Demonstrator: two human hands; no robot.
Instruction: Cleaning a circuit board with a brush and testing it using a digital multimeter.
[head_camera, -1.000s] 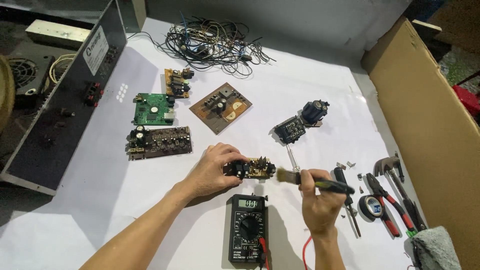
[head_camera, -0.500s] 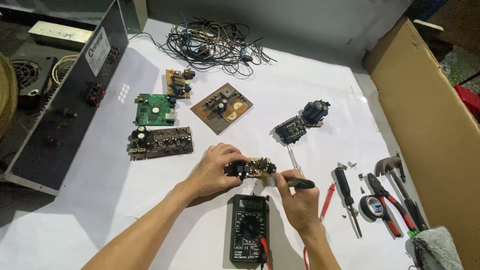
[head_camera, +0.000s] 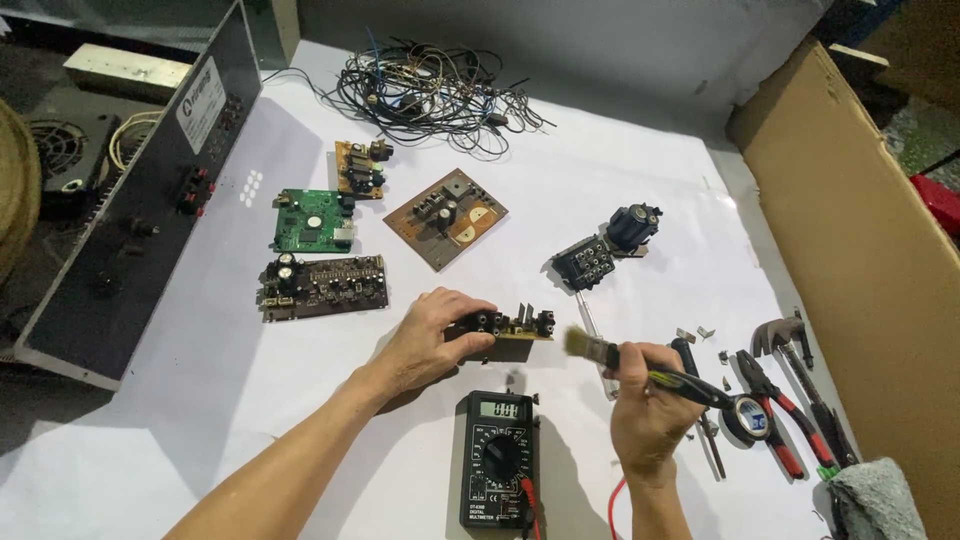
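White bench, boards laid out: left hand (head_camera: 432, 340) grips a board (head_camera: 510, 335), right hand (head_camera: 648, 405) clasps a brush (head_camera: 640, 368) just beside it, brushing seemingly barely begun.

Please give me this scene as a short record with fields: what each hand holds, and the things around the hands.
left hand: grips small circuit board, lifted over white table
right hand: holds small brush, bristles beside the board's right end
below hands: black multimeter
upper left: green board, dark long board, brown square board
far edge: tangled wires
right side: pliers, hammer
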